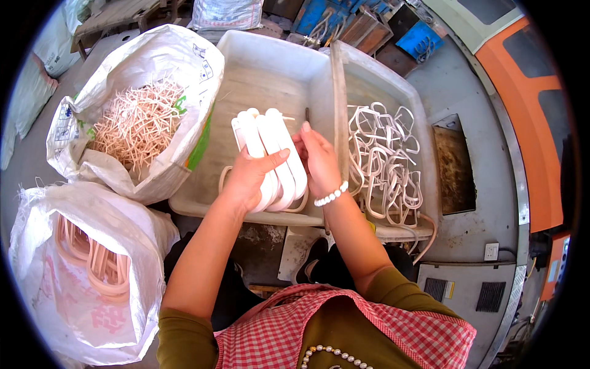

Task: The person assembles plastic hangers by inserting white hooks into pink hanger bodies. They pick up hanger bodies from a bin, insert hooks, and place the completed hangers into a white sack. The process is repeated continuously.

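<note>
My left hand (pixel 255 175) is closed round a bundle of flat, pale pink-white plastic loops (pixel 276 141) with rounded ends, its thumb lying across the front. They are stacked side by side and held over the left tub. At the bundle's right edge is my right hand (pixel 319 161), its thumb raised and apart. Some of its fingertips reach the bundle and are partly hidden; it does not appear to grip it. A white bead bracelet (pixel 332 194) circles my right wrist. Below the bundle, a few thin pale loops (pixel 226 178) rest in the tub.
The pale left tub (pixel 264 46) adjoins a right tub (pixel 424 111) with tangled thin white loops (pixel 387 166). At left, one woven sack (pixel 206 80) holds pinkish scraps (pixel 138 123), another (pixel 144 258) larger pink loops (pixel 92 255). An orange and grey machine (pixel 522 123) stands at right.
</note>
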Motion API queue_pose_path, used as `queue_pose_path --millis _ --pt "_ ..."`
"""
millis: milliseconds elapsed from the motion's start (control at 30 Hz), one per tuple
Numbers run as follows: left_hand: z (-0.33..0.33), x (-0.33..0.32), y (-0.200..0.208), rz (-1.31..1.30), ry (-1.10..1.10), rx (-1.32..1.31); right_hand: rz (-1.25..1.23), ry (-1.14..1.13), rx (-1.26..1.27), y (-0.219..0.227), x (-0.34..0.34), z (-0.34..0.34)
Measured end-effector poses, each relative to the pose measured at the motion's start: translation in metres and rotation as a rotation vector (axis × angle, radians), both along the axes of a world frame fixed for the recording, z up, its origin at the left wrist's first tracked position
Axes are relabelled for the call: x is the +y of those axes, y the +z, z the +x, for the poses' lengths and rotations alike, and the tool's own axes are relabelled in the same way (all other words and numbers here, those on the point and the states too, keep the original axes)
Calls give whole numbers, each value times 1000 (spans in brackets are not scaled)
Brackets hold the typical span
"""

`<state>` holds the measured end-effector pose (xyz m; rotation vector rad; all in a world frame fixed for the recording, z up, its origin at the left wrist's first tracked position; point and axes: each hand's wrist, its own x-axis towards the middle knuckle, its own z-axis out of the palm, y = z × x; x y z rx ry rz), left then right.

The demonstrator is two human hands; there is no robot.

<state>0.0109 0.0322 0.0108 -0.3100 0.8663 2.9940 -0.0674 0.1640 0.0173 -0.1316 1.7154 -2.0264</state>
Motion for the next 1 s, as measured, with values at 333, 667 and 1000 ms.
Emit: queue_pose_path --millis 333,667,1000 --pt "4 4 0 -510 -115 62 -484 69 -225 25 -1 -39" --pt "3 10 -34 -973 -41 -3 89 19 575 38 -19 2" --pt "0 -1 -13 -621 204 -189 274 -137 1368 89 -37 54"
